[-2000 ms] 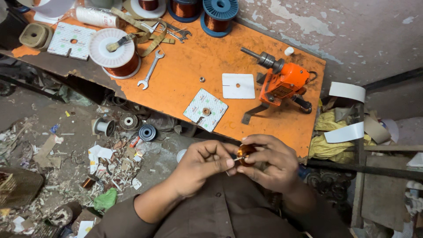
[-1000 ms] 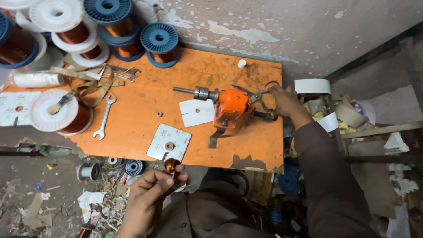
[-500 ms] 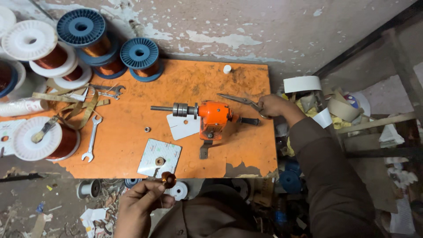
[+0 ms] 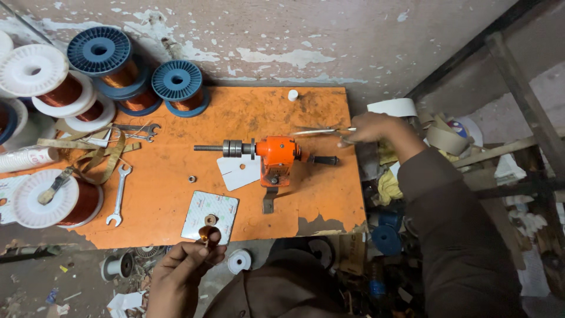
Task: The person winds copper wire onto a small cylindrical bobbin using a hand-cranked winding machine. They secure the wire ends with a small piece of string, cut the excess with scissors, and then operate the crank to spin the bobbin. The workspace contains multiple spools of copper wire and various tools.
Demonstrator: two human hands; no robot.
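1. The left hand (image 4: 187, 265) sits low at the near edge of the orange tabletop (image 4: 329, 194), palm turned up, its fingers curled closed and pinching a small copper coil (image 4: 204, 234) between thumb and fingertips.
2. The coil is held just over the tabletop's front edge, touching or just above the near end of a white square plate (image 4: 218, 209) that lies flat there.
3. The right arm, in a dark brown sleeve (image 4: 453, 235), reaches out along the right side, bent at the elbow with the forearm angled toward the far right part of the tabletop.
4. The right hand (image 4: 371, 128) is closed around the handles of a pair of scissors (image 4: 321, 131), whose blades point left over the tabletop.
5. An orange hand-crank winder (image 4: 273, 156) stands in the middle, its threaded shaft pointing left, just beside the scissors and between the two hands.
6. A spanner (image 4: 119, 194) lies to the left, and spools of copper wire (image 4: 176, 88) crowd the far left corner.
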